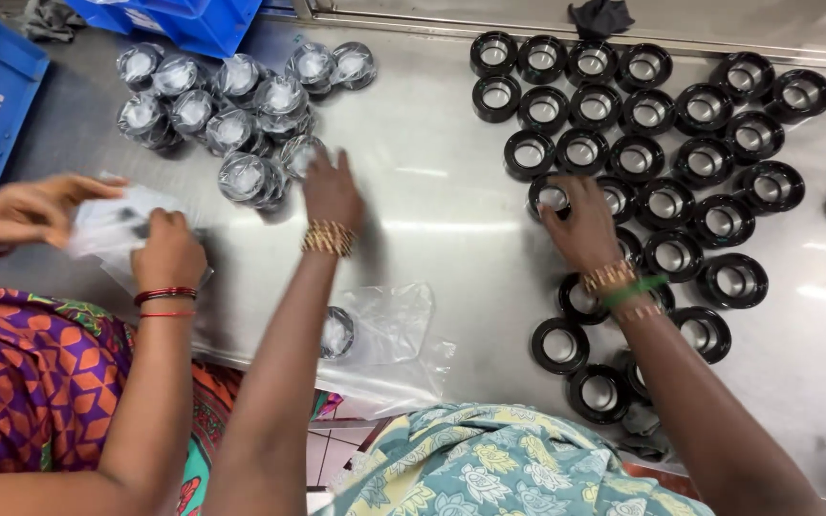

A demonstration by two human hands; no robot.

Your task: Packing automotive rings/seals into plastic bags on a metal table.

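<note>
The left hand (331,191) is lying open, fingers spread, touching the pile of about twelve bagged rings (241,105). The right hand (582,226) is closing on one black ring (549,196) among roughly thirty bare ones on the steel table (432,182). A co-worker's two hands (166,250) are gripping a clear bag (112,225).

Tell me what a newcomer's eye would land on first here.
First, the crowd of bare black rings laid out in rows on the right of the steel table, where the right hand rests on one. Next, the heap of plastic-wrapped rings at upper left, with the left hand at its edge. A co-worker's hands handle a clear bag at far left.
</note>
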